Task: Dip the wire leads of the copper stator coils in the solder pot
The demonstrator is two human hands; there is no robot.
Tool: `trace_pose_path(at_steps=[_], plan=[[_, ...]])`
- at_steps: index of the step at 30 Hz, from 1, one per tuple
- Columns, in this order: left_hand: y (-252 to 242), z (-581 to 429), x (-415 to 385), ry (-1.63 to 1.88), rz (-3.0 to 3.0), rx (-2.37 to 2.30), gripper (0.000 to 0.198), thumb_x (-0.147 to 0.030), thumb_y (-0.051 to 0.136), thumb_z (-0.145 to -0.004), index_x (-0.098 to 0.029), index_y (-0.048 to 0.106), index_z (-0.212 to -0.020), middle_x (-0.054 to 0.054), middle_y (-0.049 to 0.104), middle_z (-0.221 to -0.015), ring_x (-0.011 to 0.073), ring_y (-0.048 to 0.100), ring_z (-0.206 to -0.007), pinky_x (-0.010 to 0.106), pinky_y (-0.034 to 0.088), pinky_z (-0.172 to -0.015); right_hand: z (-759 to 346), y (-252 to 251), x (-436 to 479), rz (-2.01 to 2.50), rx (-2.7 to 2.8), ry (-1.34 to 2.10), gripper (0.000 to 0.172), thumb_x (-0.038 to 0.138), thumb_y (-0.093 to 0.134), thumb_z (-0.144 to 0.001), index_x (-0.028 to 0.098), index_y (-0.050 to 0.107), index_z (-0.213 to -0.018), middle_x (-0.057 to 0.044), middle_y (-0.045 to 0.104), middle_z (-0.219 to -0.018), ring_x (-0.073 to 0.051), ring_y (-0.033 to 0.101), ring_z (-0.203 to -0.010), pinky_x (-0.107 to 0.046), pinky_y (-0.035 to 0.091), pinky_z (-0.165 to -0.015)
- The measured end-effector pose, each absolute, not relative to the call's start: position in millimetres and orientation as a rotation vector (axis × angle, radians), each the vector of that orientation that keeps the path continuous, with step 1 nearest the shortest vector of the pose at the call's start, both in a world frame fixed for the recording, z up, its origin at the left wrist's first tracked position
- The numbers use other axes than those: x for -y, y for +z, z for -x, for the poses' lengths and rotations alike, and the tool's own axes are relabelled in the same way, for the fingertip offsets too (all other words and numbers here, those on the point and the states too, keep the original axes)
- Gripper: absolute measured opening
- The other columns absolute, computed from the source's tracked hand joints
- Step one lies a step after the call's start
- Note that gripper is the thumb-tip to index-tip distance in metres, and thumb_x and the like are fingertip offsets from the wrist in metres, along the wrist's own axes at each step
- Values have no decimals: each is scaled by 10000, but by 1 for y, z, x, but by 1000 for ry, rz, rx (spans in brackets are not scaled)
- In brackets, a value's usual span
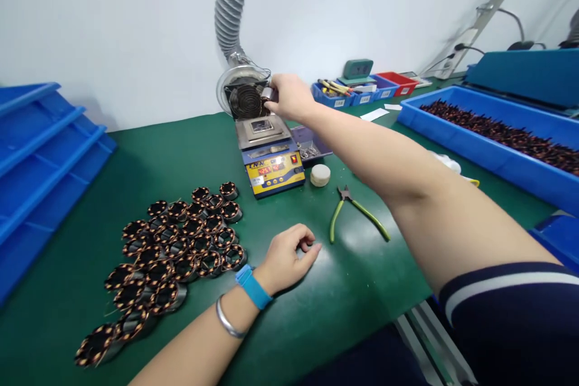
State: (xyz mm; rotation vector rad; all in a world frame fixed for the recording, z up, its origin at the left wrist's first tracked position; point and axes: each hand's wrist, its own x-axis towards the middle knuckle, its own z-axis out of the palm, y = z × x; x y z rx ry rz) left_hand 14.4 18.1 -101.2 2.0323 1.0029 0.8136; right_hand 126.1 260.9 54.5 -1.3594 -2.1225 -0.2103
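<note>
My right hand (289,96) is closed on a motor stator (269,94), a small silvery ring with copper wire, at the top of a solder pot (274,166). The pot has a yellow front panel with a red lit display. Fingers hide much of the stator. My left hand (289,257) rests on the green table, loosely curled with a gap between thumb and fingers, and nothing shows in it. Left of it stand several copper-wound stators (176,247) in a cluster. Green-handled cutting pliers (346,196) lie to its right, jaws pointing away.
A ribbed grey exhaust hose (232,6) hangs behind the pot. Beside the pot sit a round whitish pad (320,175) and a tray of small metal bits (309,149). Blue stacked trays (49,151) stand left; a long blue bin (479,139) of dark reddish parts stands right.
</note>
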Motion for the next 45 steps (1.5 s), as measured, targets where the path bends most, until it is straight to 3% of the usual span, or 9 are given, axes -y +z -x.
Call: trace_pose_path(at_steps=[7, 21, 28, 31, 36, 40, 42, 45], plan=[[-104, -14, -21, 785, -1995, -1006, 117, -290, 582, -820, -182, 547, -790, 12, 598, -732, 132, 528, -653, 263, 405, -639, -94, 53, -279, 1427, 2348, -392, 358, 164, 700, -809, 54, 599, -1134, -184, 631, -1164, -317, 619, -1054, -401, 499, -910], [-103, -15, -21, 765, -1986, -1024, 119, -294, 587, -817, -182, 552, -795, 0, 589, -735, 128, 519, -652, 270, 388, -641, -89, 45, -276, 1442, 2386, -309, 374, 109, 686, -804, 30, 606, -1161, -223, 615, -1187, -361, 605, -1088, -439, 474, -934], [-103, -15, -22, 777, -1996, -1023, 115, -291, 590, -814, -183, 555, -793, 4, 591, -730, 127, 520, -650, 264, 392, -636, -100, 59, -275, 1464, 2209, -179, 368, 172, 701, -804, 64, 599, -1140, -170, 620, -1156, -343, 578, -1121, -466, 453, -979], [-102, -15, -22, 779, -2001, -1024, 118, -296, 585, -815, -185, 553, -792, 4, 587, -720, 129, 522, -649, 265, 392, -639, -113, 64, -275, 1460, 2092, -116, 321, 216, 704, -784, 82, 621, -1064, -140, 643, -1062, -314, 598, -1050, -451, 477, -949], [-102, -15, -22, 771, -2003, -1030, 144, -322, 574, -823, -185, 550, -787, 3, 582, -708, 132, 523, -648, 270, 393, -648, -134, 60, -271, 1430, 1899, 143, 228, 259, 748, -725, 111, 637, -859, -71, 648, -797, -242, 623, -861, -438, 532, -868], [-102, -15, -22, 768, -2011, -1035, 151, -328, 570, -829, -183, 551, -790, 8, 586, -715, 137, 526, -659, 274, 398, -656, -140, 52, -262, 1402, 1659, 546, 207, 246, 769, -730, 129, 599, -754, -53, 619, -713, -207, 626, -758, -431, 566, -773], [-102, -15, -22, 766, -2017, -1036, 147, -322, 570, -830, -183, 551, -788, 10, 587, -716, 137, 525, -660, 274, 400, -657, -141, 50, -258, 1373, 1525, 750, 207, 222, 764, -751, 140, 574, -766, -50, 620, -720, -183, 631, -714, -405, 573, -735], [-102, -15, -22, 763, -2021, -1032, 141, -313, 571, -831, -182, 551, -784, 10, 588, -717, 136, 526, -660, 272, 401, -652, -140, 49, -256, 1273, 1326, 995, 257, 118, 717, -773, 163, 528, -942, -23, 637, -787, -148, 646, -676, -356, 577, -682]])
